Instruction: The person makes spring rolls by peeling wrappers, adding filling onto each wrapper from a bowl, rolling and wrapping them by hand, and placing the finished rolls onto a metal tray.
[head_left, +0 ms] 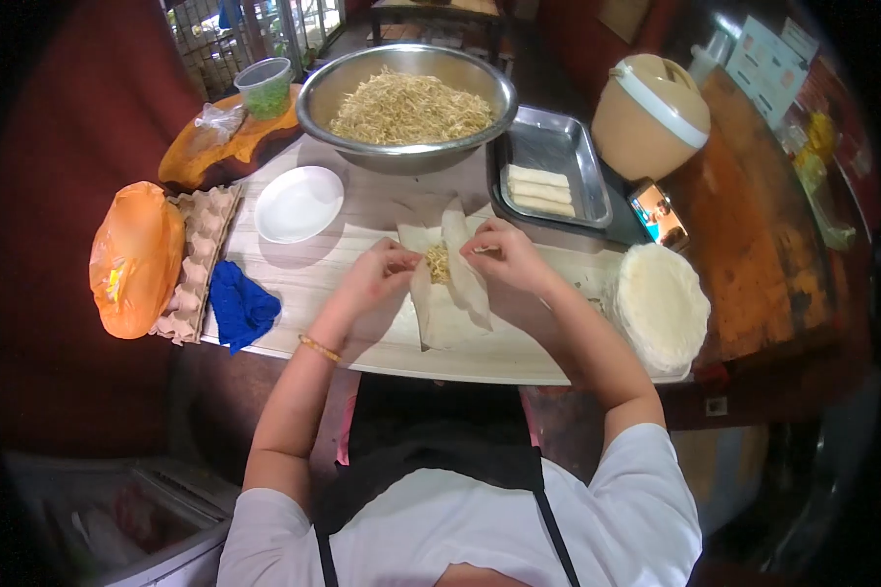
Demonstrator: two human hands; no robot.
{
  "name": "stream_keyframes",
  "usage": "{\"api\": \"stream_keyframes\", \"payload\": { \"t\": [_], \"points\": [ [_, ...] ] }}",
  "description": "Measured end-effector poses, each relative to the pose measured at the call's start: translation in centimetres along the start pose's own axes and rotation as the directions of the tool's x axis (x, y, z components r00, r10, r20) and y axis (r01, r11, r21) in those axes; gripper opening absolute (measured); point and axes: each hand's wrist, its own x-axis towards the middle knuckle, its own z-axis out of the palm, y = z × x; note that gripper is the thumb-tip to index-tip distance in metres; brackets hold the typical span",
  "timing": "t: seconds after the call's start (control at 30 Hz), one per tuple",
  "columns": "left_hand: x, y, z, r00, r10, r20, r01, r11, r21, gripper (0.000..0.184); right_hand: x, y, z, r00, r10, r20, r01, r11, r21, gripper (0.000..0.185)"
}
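In front of me on the table lies a thin pale wrapper (457, 328) with a small heap of bean sprout filling (438, 263) at its middle. Its two sides are folded up and partly over the filling. My left hand (382, 272) pinches the left fold between thumb and fingertips. On the other side, my right hand (504, 256) pinches the right fold the same way. A stack of round white wrappers (662, 308) stands to the right. Finished rolls (539, 191) lie side by side in a metal tray (555, 137) beyond my right hand.
A big steel bowl (308, 108) of bean sprouts stands at the back, beside a white bowl (300, 203). At left are a blue cloth (242, 305), an egg carton (202, 249) and an orange bag (137, 259). A phone (659, 213) and a beige jug (646, 117) are at right.
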Motion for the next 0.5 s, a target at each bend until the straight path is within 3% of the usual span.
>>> {"api": "stream_keyframes", "payload": {
  "t": [0.03,0.1,0.13,0.2,0.5],
  "points": [
    [-0.1,-0.2,0.3,1.000,0.000,-0.014,0.001,1.000,0.013,0.025,-0.2,0.2,-0.1,1.000,-0.018,0.000,0.018,1.000,0.004,0.015],
    [-0.2,-1.2,0.5,0.975,0.212,-0.059,-0.193,0.951,0.242,0.027,-0.1,0.3,-0.2,0.975,-0.223,0.013,0.223,0.967,-0.121,0.020],
    [-0.3,-1.4,0.6,0.974,0.213,-0.079,-0.185,0.945,0.268,0.027,0.0,0.1,-0.1,0.967,-0.256,0.013,0.256,0.960,-0.113,0.020],
    [-0.4,-1.4,1.0,0.900,0.422,-0.114,-0.333,0.831,0.446,0.028,-0.4,-0.5,-0.2,0.990,-0.114,0.087,0.113,0.993,0.014,0.023],
    [-0.9,1.2,1.6,0.970,0.192,-0.146,-0.150,0.954,0.259,0.031,-0.6,-1.4,-0.7,0.973,0.037,0.227,-0.059,0.994,0.093,0.028]
  ]
}}
